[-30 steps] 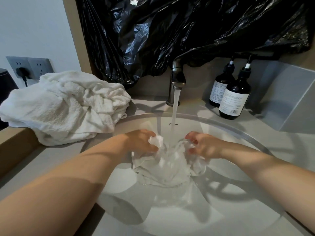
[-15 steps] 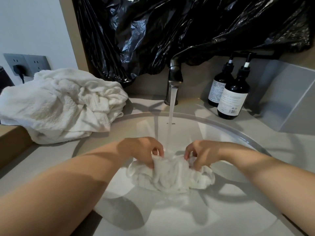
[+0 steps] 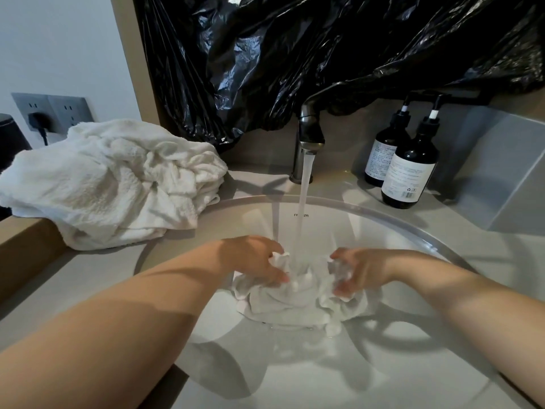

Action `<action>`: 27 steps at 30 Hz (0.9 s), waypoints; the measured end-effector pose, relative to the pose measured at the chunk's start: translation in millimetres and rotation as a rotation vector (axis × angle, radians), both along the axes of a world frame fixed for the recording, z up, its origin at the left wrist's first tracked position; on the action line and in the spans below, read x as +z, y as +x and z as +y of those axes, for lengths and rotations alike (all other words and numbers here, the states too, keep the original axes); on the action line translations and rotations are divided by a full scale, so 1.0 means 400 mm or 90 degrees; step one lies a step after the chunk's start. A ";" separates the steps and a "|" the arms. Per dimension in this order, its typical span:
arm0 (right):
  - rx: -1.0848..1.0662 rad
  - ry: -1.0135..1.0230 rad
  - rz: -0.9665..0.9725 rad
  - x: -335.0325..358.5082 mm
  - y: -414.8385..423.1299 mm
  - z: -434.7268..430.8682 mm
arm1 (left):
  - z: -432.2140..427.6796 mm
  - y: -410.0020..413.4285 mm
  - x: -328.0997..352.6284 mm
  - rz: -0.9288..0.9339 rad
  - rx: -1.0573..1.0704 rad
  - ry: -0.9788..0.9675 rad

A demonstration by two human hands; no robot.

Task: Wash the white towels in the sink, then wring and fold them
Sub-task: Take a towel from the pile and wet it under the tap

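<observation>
A small wet white towel [image 3: 298,302] lies bunched in the round white sink [image 3: 368,219], right under the stream running from the metal tap [image 3: 308,134]. My left hand [image 3: 253,261] grips the towel's left side, fingers curled into the cloth. My right hand [image 3: 359,271] grips a fold on its right side. Water strikes the cloth between both hands. A pile of dry white towels [image 3: 112,181] sits on the counter to the left of the sink.
Two dark pump bottles [image 3: 408,172] stand at the back right of the counter. Black plastic sheeting [image 3: 324,48] hangs over the wall behind the tap. A wall socket with a plug [image 3: 38,119] is at far left, beside a wooden ledge [image 3: 26,246].
Both hands lifted the bunched towel slightly back under the stream and spread a little apart. The towel pile and bottles have not moved.
</observation>
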State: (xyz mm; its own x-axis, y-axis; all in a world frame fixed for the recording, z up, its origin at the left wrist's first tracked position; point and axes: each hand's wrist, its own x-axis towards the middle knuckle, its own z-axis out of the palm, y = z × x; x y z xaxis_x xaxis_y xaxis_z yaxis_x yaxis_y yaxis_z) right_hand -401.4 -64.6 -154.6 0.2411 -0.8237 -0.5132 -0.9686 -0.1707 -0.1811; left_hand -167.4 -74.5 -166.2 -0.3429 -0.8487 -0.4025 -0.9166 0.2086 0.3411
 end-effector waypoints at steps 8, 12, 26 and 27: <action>-0.083 -0.055 -0.209 0.029 -0.007 -0.004 | 0.018 -0.021 -0.004 -0.069 -0.038 -0.060; -0.089 -0.153 -0.375 0.057 -0.026 0.011 | 0.034 -0.018 0.041 0.122 -0.005 -0.269; -0.020 -0.004 -0.016 0.010 -0.020 0.038 | 0.042 0.033 -0.027 0.119 0.146 0.233; -0.031 0.030 -0.012 -0.002 -0.013 0.034 | 0.048 0.024 -0.028 0.070 0.130 0.254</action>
